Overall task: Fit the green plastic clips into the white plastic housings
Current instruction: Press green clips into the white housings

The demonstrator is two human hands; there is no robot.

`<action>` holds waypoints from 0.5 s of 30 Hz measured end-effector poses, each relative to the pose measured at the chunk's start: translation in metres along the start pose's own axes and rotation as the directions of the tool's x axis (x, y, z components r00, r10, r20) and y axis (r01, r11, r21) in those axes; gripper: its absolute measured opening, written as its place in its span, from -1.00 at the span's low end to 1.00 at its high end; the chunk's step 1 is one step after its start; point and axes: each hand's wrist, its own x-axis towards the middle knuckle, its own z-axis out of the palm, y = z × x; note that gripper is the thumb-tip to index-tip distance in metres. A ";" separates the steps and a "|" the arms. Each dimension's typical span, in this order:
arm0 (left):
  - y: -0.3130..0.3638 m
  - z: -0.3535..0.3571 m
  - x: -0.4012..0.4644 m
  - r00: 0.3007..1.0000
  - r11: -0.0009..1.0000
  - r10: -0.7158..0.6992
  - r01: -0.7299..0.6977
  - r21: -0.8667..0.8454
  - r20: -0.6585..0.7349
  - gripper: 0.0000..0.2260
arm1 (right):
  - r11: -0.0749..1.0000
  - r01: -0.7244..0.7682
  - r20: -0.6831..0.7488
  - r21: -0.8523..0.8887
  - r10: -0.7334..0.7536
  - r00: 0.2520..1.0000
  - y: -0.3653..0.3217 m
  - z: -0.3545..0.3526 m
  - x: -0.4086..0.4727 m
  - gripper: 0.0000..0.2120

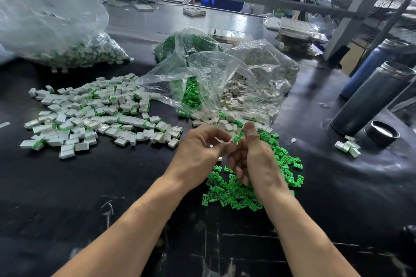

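Note:
My left hand and my right hand meet above the black table. Between their fingertips sits a small white housing with a green clip at its end. The left hand pinches the white housing; the right hand's thumb and fingers pinch the green clip. Under my right hand lies a pile of loose green clips. Loose white housings lie just beyond my hands. A spread of housings with green clips in them covers the table to the left.
Open clear bags of green clips and white housings lie behind my hands. A big bag of white-and-green parts sits far left. Dark flasks, a cap and a few white-and-green parts stand right.

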 end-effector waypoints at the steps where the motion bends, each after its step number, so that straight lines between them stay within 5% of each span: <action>1: 0.001 0.001 -0.001 1.000 1.000 0.004 -0.004 -0.012 0.025 -0.95 | 1.000 -0.008 0.017 -0.008 0.008 1.000 -0.001 0.002 -0.001 -0.25; 7: 0.003 0.005 -0.005 0.997 0.997 0.015 -0.010 -0.071 0.078 -0.92 | 0.994 -0.018 -0.026 0.109 0.021 0.999 0.000 0.013 0.001 -0.28; 15: 0.002 0.008 -0.007 0.994 0.990 0.045 -0.030 -0.140 0.100 -0.94 | 0.991 0.086 -0.221 -0.099 -0.107 0.969 0.007 0.020 0.009 -0.37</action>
